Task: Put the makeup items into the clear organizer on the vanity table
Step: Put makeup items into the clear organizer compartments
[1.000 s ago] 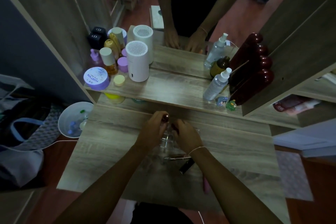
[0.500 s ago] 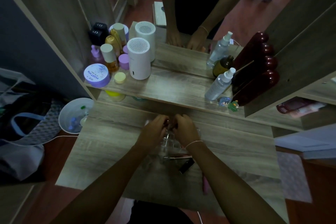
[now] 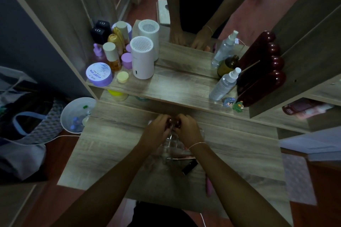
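The clear organizer (image 3: 170,143) stands mid-table on the wooden vanity table (image 3: 114,145), mostly covered by my hands. My left hand (image 3: 156,132) and my right hand (image 3: 188,131) meet over its far end, each closed on a small dark red rounded makeup item (image 3: 172,122). Just in front of the organizer lie a slim rose-gold tube (image 3: 181,158) and a black lipstick case (image 3: 190,167). Near the table's front edge, by my right forearm, rests a pink tube (image 3: 208,188).
A raised shelf behind holds a white humidifier (image 3: 142,59), a purple jar (image 3: 99,74), bottles, a spray bottle (image 3: 224,84), two small figurines (image 3: 233,104) and a dark red lamp-like object (image 3: 262,83). A mirror stands behind. A white bin (image 3: 77,114) sits left of the table.
Both hands have slid a little farther from me along the organizer. The dark red items now show between my fingertips.
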Tool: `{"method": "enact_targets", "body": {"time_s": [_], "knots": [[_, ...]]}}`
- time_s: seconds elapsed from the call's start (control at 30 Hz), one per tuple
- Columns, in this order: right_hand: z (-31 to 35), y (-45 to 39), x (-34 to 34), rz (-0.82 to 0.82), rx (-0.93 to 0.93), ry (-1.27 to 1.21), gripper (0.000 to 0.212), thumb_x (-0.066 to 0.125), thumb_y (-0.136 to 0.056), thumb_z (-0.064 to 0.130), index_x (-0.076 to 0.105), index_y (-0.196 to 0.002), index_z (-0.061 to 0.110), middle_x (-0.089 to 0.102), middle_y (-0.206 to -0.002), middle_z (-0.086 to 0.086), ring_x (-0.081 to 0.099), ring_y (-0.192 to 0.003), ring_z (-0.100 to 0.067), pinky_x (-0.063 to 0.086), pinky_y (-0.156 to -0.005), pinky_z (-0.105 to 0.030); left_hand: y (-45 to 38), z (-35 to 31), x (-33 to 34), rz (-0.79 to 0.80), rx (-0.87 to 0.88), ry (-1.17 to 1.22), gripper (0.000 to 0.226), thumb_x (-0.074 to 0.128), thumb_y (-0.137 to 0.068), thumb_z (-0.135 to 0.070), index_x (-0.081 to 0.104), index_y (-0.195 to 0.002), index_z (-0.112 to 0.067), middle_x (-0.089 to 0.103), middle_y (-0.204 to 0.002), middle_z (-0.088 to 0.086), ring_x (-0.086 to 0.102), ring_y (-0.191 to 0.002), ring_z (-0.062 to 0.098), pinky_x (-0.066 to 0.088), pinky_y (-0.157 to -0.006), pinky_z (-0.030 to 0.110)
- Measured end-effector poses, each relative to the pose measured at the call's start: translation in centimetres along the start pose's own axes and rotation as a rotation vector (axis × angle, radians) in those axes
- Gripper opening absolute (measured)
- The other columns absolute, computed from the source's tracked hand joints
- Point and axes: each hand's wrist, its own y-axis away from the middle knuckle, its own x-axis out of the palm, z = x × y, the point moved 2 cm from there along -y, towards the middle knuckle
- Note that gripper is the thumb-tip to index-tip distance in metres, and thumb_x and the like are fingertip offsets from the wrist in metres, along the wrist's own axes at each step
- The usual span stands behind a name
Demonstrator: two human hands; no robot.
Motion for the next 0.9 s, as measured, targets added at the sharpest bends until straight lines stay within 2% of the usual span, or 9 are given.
{"method": "enact_targets", "body": {"time_s": [0.17, 0.37, 0.47, 0.63, 0.8, 0.9], "knots": [[-0.1, 0.1, 0.0, -0.012, -0.014, 0.017, 0.021, 0.071, -0.068, 0.004, 0.062, -0.088, 0.005, 0.062, -0.088, -0.02, 0.06, -0.082, -0.038, 0.051, -0.071, -0.044, 0.0, 0.0, -0.1, 0.01, -0.021, 0.022, 0.033, 0.063, -0.085, -0.006, 0.056, -0.118, -0.008, 0.061, -0.116, 0.013, 0.06, -0.104, 0.028, 0.047, -0.092, 0.047], [0.0, 0.6, -0.8, -0.011, -0.05, 0.028, 0.026, 0.072, -0.069, 0.005, 0.063, -0.093, 0.006, 0.062, -0.093, -0.017, 0.059, -0.088, -0.035, 0.044, -0.072, -0.037, 0.3, 0.3, -0.3, -0.009, 0.002, 0.056, 0.034, 0.063, -0.088, -0.01, 0.054, -0.121, -0.007, 0.059, -0.118, 0.014, 0.059, -0.105, 0.028, 0.048, -0.093, 0.046], [-0.3, 1.3, -2.1, -0.039, -0.077, 0.042, 0.032, 0.074, -0.07, 0.008, 0.062, -0.099, 0.008, 0.063, -0.099, -0.015, 0.06, -0.091, -0.033, 0.046, -0.076, -0.037, 0.8, 0.4, -0.7, -0.076, 0.028, 0.051, 0.051, 0.069, -0.084, -0.014, 0.047, -0.129, -0.006, 0.054, -0.125, 0.016, 0.056, -0.11, 0.028, 0.048, -0.093, 0.034], [-1.8, 3.1, -4.7, -0.118, -0.068, 0.052, 0.036, 0.072, -0.077, 0.017, 0.059, -0.111, 0.014, 0.064, -0.111, -0.009, 0.061, -0.101, -0.026, 0.052, -0.084, -0.041, 1.9, 0.1, -2.0, -0.219, 0.128, -0.015, 0.065, 0.074, -0.079, -0.025, 0.044, -0.133, -0.008, 0.052, -0.128, 0.018, 0.049, -0.117, 0.026, 0.042, -0.098, 0.034], [-4.4, 6.0, -6.2, -0.26, 0.016, -0.012, 0.028, 0.07, -0.078, 0.014, 0.062, -0.105, 0.015, 0.065, -0.105, -0.009, 0.062, -0.095, -0.026, 0.052, -0.08, -0.04, 3.2, -2.1, -1.3, -0.199, 0.287, -0.083, 0.05, 0.071, -0.079, -0.02, 0.053, -0.124, -0.011, 0.061, -0.117, 0.013, 0.055, -0.109, 0.024, 0.047, -0.093, 0.038], [-6.2, 7.9, -6.2, -0.297, 0.082, -0.012, 0.023, 0.07, -0.079, 0.017, 0.062, -0.101, 0.015, 0.065, -0.098, -0.01, 0.062, -0.088, -0.028, 0.051, -0.075, -0.04, 4.1, -3.6, 0.6, -0.099, 0.402, -0.124, 0.033, 0.066, -0.08, -0.013, 0.062, -0.111, -0.005, 0.066, -0.107, 0.016, 0.059, -0.099, 0.027, 0.045, -0.087, 0.034]]}}
